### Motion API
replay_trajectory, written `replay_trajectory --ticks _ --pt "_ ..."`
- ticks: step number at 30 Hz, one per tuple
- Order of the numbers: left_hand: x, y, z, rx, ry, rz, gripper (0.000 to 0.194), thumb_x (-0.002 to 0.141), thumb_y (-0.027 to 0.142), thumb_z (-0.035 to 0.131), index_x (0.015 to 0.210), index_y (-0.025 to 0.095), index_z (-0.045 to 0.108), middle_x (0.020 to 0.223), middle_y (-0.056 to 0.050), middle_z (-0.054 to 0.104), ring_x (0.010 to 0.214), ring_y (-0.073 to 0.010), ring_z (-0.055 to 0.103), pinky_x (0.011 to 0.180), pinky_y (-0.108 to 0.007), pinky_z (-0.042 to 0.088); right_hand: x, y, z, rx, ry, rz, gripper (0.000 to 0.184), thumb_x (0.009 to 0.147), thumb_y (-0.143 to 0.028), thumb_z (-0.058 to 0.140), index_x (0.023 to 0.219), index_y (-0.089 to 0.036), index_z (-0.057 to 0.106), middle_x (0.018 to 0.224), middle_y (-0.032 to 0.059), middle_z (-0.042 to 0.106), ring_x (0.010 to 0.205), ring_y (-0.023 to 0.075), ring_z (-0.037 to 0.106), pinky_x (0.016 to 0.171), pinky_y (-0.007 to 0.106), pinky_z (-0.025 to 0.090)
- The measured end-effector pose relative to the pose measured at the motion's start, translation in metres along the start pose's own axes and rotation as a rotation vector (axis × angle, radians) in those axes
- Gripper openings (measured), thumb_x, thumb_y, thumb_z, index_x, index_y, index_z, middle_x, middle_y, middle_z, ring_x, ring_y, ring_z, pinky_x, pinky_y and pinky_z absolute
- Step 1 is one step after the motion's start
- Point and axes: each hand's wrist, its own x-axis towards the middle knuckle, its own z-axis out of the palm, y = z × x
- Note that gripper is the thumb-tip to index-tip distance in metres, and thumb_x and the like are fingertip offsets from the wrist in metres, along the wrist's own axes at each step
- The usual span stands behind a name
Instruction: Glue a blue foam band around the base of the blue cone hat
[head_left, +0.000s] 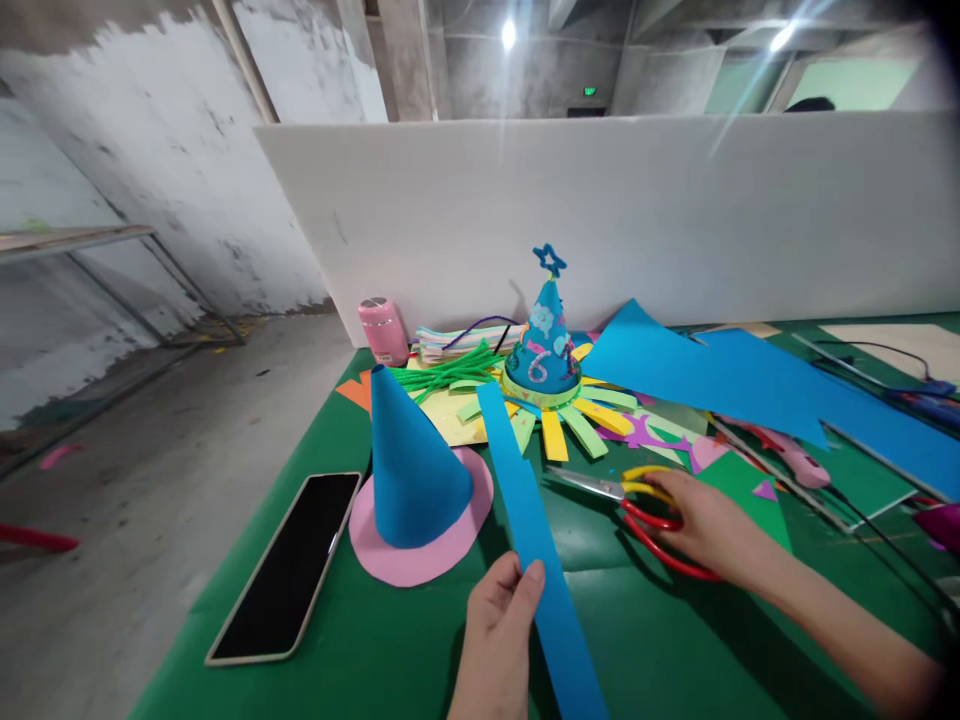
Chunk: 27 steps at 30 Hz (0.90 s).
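My left hand (504, 627) pinches the edge of a long blue strip (534, 515), which runs from the bottom of the view up toward the decorated hat. A step-like notch shows on the strip's right edge. In my right hand (709, 525) is a pair of scissors (624, 492) with yellow and red handles; the blades point left, just right of the strip, nearly together. Left of the strip stands a plain blue cone (414, 470) on a pink disc (469, 535). Behind is a decorated blue cone hat (546, 340) with a star on top and yellow and green flaps around its base.
A phone (289, 568) lies at the table's left edge. Green pipe cleaners (454, 370) and a pink jar (384, 332) are at the back. Blue sheets (690, 370), paper scraps and a pink glue gun (796, 458) with a cord lie right. A white board (600, 220) stands behind.
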Motion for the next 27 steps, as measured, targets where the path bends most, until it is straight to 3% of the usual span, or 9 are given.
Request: replay_trajectory --ticks 4,6,8,10,13,16,22,27 --pt "0.002 0.003 -0.003 -0.006 -0.017 0.006 0.028 0.067 0.038 0.066 0.065 0.015 0.051 0.056 0.004 0.046 0.054 -0.0083 0.04 0.053 -0.02 0.034 0.004 -0.021 -0.015 0.022 -0.104 -0.115 0.043 0.064 -0.041 0.063 0.104 -0.023 0.06 0.107 0.0084 0.06 0.091 0.0264 0.058 0.075 0.036 0.047" --pt "0.004 0.001 -0.004 -0.017 -0.032 0.014 0.026 0.069 0.037 0.065 0.066 0.015 0.051 0.057 0.004 0.046 0.055 -0.0084 0.04 0.053 -0.02 0.033 0.028 -0.03 -0.026 0.091 0.039 -0.105 0.048 0.067 -0.044 0.06 0.11 -0.023 0.056 0.112 0.0091 0.059 0.098 0.0288 0.056 0.081 0.04 0.044" --pt "0.007 -0.001 -0.006 -0.03 -0.054 0.026 0.025 0.07 0.036 0.065 0.067 0.015 0.052 0.057 0.003 0.047 0.055 -0.0086 0.041 0.053 -0.02 0.033 0.065 -0.038 -0.026 0.123 0.148 -0.068 0.061 0.072 -0.042 0.055 0.126 -0.018 0.041 0.119 0.0126 0.054 0.104 0.0282 0.052 0.086 0.04 0.042" --pt "0.01 -0.005 -0.009 -0.032 -0.069 0.042 0.024 0.071 0.035 0.064 0.067 0.015 0.053 0.057 0.003 0.047 0.055 -0.0086 0.041 0.052 -0.02 0.032 0.109 -0.044 -0.015 0.16 0.228 -0.025 0.078 0.07 -0.043 0.057 0.134 -0.01 0.026 0.125 0.017 0.047 0.11 0.0286 0.048 0.089 0.04 0.04" --pt "0.015 -0.011 -0.015 -0.009 -0.077 0.057 0.024 0.07 0.037 0.065 0.069 0.015 0.054 0.057 0.004 0.044 0.056 -0.0088 0.041 0.051 -0.019 0.03 0.169 -0.049 0.013 0.228 0.317 0.044 0.103 0.058 -0.05 0.065 0.135 -0.002 0.016 0.133 0.0243 0.034 0.12 0.0356 0.034 0.095 0.046 0.033" --pt "0.02 -0.019 -0.02 0.025 -0.073 0.073 0.028 0.068 0.04 0.065 0.069 0.014 0.055 0.057 0.003 0.045 0.055 -0.0087 0.04 0.05 -0.019 0.03 0.206 -0.053 0.035 0.309 0.386 0.088 0.117 0.051 -0.056 0.067 0.136 -0.001 0.009 0.135 0.0268 0.028 0.123 0.0378 0.029 0.095 0.048 0.031" --pt "0.024 -0.029 -0.021 0.056 -0.011 0.118 0.036 0.066 0.047 0.065 0.065 0.014 0.052 0.054 0.005 0.038 0.051 -0.0069 0.033 0.049 -0.019 0.027 0.228 -0.048 0.049 0.405 0.485 0.078 0.117 0.046 -0.051 0.071 0.137 -0.009 0.01 0.135 0.0211 0.031 0.122 0.0341 0.033 0.097 0.044 0.032" --pt "0.023 -0.024 -0.017 0.052 0.005 0.085 0.04 0.064 0.049 0.065 0.058 0.016 0.044 0.052 0.006 0.03 0.05 -0.0066 0.027 0.046 -0.019 0.023 0.235 -0.039 0.048 0.423 0.524 0.026 0.109 0.048 -0.045 0.073 0.135 -0.006 0.019 0.133 0.0211 0.034 0.122 0.0322 0.034 0.099 0.042 0.029"
